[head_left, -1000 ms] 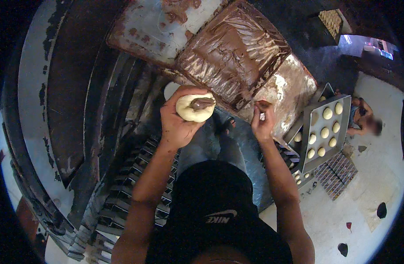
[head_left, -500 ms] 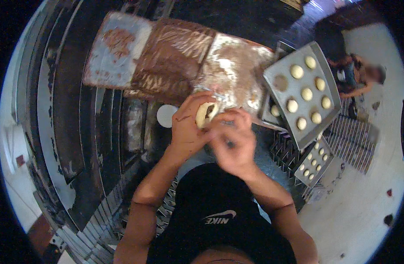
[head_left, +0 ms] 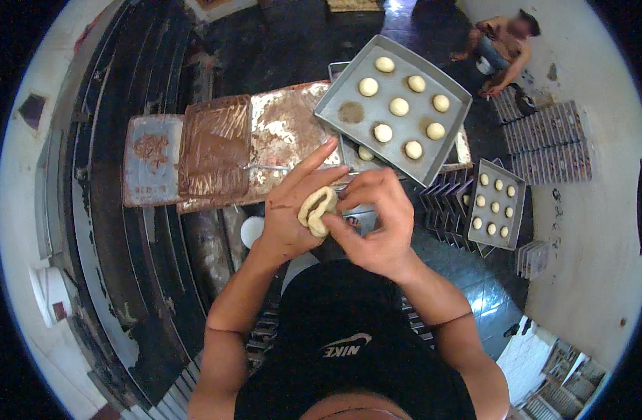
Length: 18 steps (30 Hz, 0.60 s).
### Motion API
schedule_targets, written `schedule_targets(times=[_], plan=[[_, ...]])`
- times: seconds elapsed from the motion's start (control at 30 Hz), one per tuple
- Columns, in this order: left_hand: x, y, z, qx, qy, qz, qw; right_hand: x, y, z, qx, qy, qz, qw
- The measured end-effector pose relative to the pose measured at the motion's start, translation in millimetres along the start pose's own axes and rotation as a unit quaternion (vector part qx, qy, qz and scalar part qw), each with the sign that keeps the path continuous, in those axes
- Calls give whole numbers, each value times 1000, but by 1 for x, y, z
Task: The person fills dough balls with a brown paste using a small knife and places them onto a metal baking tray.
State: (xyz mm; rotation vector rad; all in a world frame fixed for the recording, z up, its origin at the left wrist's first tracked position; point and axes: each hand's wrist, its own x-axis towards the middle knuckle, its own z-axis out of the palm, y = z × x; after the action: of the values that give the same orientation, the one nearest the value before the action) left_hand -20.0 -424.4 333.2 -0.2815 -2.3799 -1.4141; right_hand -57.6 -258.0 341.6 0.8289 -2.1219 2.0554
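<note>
The left hand (head_left: 287, 215) cradles a folded dough piece (head_left: 317, 212), its edge seemingly pinched by the right hand (head_left: 378, 231); a dough ball (head_left: 384, 64) sits by the metal tray (head_left: 359, 66)'s top corner.

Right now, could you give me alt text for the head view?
The left hand holds folded dough with a crease along its middle, while the right hand touches its edge. Beyond the hands are a brown-smeared work surface and, to its right, a metal tray of pale dough balls. Another person is at upper right.
</note>
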Motion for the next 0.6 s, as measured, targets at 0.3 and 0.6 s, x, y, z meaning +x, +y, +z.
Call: schedule_targets(times=[0.3,0.6], plan=[[-84,29,-40,-81,-49,-35,995,-90,-38,44,-48,16,-48,998],[-187,10,-57,-114,61,-100,987,-166,-58,126,161,73,228,958]])
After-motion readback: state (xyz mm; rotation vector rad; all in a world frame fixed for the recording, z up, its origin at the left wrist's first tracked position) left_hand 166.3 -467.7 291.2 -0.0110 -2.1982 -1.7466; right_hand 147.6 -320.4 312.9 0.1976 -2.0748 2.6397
